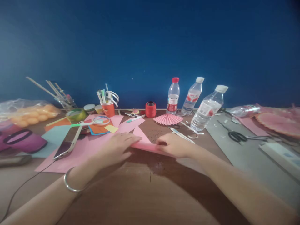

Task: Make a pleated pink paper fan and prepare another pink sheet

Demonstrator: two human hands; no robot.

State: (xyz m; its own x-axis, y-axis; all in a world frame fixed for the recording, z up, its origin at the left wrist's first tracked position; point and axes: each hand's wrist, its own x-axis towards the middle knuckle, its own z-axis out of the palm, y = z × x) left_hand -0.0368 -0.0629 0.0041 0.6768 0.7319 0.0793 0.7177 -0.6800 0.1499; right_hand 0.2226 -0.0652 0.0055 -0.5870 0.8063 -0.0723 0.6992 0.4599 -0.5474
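Note:
In the head view a sheet of pink paper (143,137) with a folded front edge and a pointed back corner lies between my two hands. My left hand (117,146) grips its left end, fingers over the top and thumb at the near side. At the right end, my right hand (175,144) has its fingers curled round the folded edge. Just behind the right hand lies a pleated pink paper fan (168,119). White and blue-green pens (181,135) rest close by. Under my left forearm is a larger pink sheet (77,153).
Three water bottles (172,100) and a red thread spool (150,109) stand at the back. A red cup (108,109) holds pens. Left are a phone (68,142) with a cable and a purple pouch (28,142). Scissors (234,136) lie on a grey mat (225,150) at right.

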